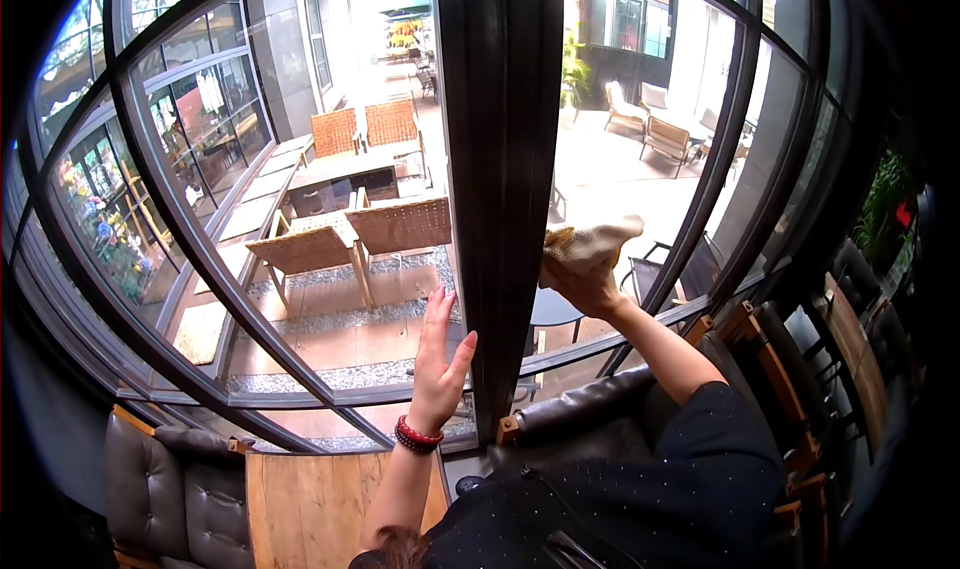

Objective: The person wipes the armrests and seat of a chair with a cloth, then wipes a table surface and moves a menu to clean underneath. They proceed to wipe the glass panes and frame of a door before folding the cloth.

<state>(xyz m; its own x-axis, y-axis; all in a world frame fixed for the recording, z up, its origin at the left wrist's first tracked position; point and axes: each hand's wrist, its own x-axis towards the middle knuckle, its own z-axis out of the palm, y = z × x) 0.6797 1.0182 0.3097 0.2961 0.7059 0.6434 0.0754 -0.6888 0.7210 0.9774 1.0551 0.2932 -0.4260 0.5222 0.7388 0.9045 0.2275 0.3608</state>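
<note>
A light cloth with a brownish patch (600, 247) is in my right hand (588, 287), raised against the window pane (640, 194) just right of the dark vertical post (500, 169). Part of the right hand's fingers is hidden by the cloth. My left hand (437, 364) is raised to the left of the post, with its fingers stretched out and nothing held. It is close to the left window pane (400, 279); whether it touches the glass cannot be told. Red and dark bracelets (418, 436) circle the left wrist.
Below my left arm stands a wooden table (310, 499), with a dark padded seat (180, 489) at its left. Another dark seat (590, 419) lies below the right pane. More chairs and a wooden table (850, 354) are at the right. Woven chairs (400, 226) stand beyond the glass.
</note>
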